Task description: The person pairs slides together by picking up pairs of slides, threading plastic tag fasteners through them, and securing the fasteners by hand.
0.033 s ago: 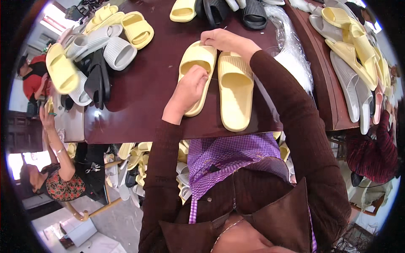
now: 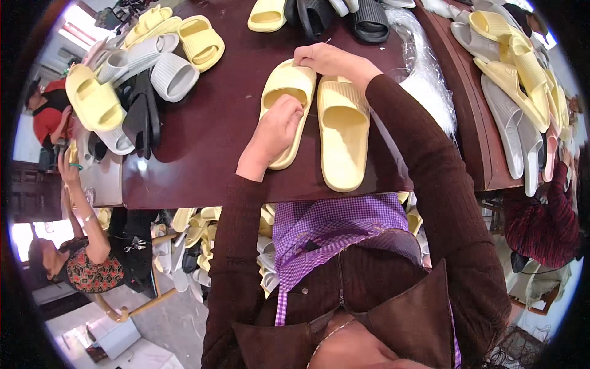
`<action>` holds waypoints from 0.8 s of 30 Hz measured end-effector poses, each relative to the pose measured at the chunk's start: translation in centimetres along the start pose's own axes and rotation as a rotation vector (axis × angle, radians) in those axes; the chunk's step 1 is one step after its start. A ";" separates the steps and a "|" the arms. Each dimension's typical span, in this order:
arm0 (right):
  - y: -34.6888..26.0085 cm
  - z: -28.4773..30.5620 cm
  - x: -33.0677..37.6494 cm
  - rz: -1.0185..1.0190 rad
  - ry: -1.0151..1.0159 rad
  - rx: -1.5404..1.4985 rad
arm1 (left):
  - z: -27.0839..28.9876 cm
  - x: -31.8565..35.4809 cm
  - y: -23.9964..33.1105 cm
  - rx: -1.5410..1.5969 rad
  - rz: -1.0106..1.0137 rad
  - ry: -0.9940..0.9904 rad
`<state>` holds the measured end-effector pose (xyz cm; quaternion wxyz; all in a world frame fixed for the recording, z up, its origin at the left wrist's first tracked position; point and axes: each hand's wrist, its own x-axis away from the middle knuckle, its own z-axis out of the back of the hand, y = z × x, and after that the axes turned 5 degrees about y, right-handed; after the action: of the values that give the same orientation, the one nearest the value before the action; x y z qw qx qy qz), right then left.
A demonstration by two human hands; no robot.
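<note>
Two yellow slippers lie side by side on the dark red table, toes pointing away from me. Over the left slipper (image 2: pixel 283 149), my left hand (image 2: pixel 278 130) is closed at the foot opening, just under the strap; its fingertips and anything in them are hidden. At the toe of that same slipper, my right hand (image 2: pixel 326 59) pinches the front edge with its fingers together. Its wrist passes above the toe of the right slipper (image 2: pixel 344 147), which rests flat with its ribbed strap upward.
Yellow, grey and black slippers are heaped at the table's left (image 2: pixel 175 77). More stand along the far edge, including a black slipper (image 2: pixel 370 21). Clear plastic wrap (image 2: pixel 424 80) lies to the right, beside another slipper pile (image 2: pixel 513 80). A co-worker's hand (image 2: pixel 69 166) is at far left.
On the left heap, a yellow slipper has turned so that its strap now shows. My hands and the two slippers have hardly moved.
</note>
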<state>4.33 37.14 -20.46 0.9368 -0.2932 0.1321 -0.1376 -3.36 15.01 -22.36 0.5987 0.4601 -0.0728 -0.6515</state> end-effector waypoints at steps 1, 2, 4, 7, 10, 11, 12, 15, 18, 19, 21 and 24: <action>0.1 -0.1 0.2 -0.001 -0.002 0.001 | 0.0 0.0 0.0 0.001 0.002 0.006; 0.2 -0.3 0.4 0.010 0.030 0.009 | -0.1 0.0 0.0 0.001 0.003 0.011; 0.4 -0.5 0.9 0.032 0.097 0.025 | -0.2 0.0 0.1 0.002 0.003 0.014; 0.8 -0.8 1.7 0.121 0.184 0.082 | -0.2 -0.1 0.3 0.006 0.025 0.022; 1.2 -0.9 2.1 0.147 0.224 0.121 | -0.2 -0.2 0.4 0.013 0.035 0.021; 1.1 -0.8 2.2 0.129 0.219 0.134 | -0.1 -0.3 0.5 0.018 0.040 0.022; 1.1 -0.8 2.3 0.111 0.213 0.146 | -0.1 -0.3 0.5 0.016 0.039 0.022; 0.8 -0.6 2.5 0.030 0.208 0.129 | 0.0 -0.1 0.4 0.002 0.037 0.019; -0.4 0.0 2.6 -0.004 0.300 0.108 | 0.3 0.1 0.7 0.009 -0.050 0.095; -0.7 0.2 2.7 -0.002 0.394 0.095 | 0.5 0.2 0.8 0.014 -0.093 0.132; -1.5 0.9 3.1 -0.005 0.496 0.086 | 0.9 0.7 1.1 0.034 -0.082 0.189; -2.9 1.4 4.1 0.086 0.708 -0.019 | 1.2 0.2 1.8 0.072 -0.056 0.306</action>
<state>8.13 34.19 -18.31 0.8350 -0.2302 0.4622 -0.1902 -2.85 13.83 -20.61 0.5676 0.5771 0.0087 -0.5870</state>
